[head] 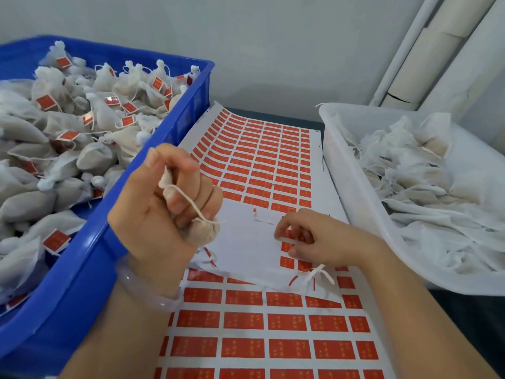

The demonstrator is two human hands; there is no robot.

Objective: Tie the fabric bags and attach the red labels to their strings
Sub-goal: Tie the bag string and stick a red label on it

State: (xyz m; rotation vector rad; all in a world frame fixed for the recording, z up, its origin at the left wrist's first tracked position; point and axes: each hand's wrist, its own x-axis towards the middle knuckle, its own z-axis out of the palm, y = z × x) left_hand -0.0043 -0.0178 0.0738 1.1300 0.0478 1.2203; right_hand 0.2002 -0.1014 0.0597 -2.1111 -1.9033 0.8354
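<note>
My left hand (pixel 164 203) is raised in a fist and grips a small beige fabric bag (pixel 203 231); the bag's bottom bulges out below my fingers. Its white string (pixel 188 199) runs across my knuckles up to the gathered neck by my thumb. My right hand (pixel 314 237) rests on the upper sheet of red labels (pixel 259 165), its fingertips pinching at a red label (pixel 291 236) at the edge of the peeled, bare white area. A second label sheet (pixel 273 324) lies underneath, nearer me.
A blue crate (pixel 90 258) on the left is heaped with tied bags carrying red labels. A white tub (pixel 363 203) on the right holds loose untied fabric bags. Behind stand a grey wall and white pipes (pixel 426 50). A clear bangle circles my left wrist.
</note>
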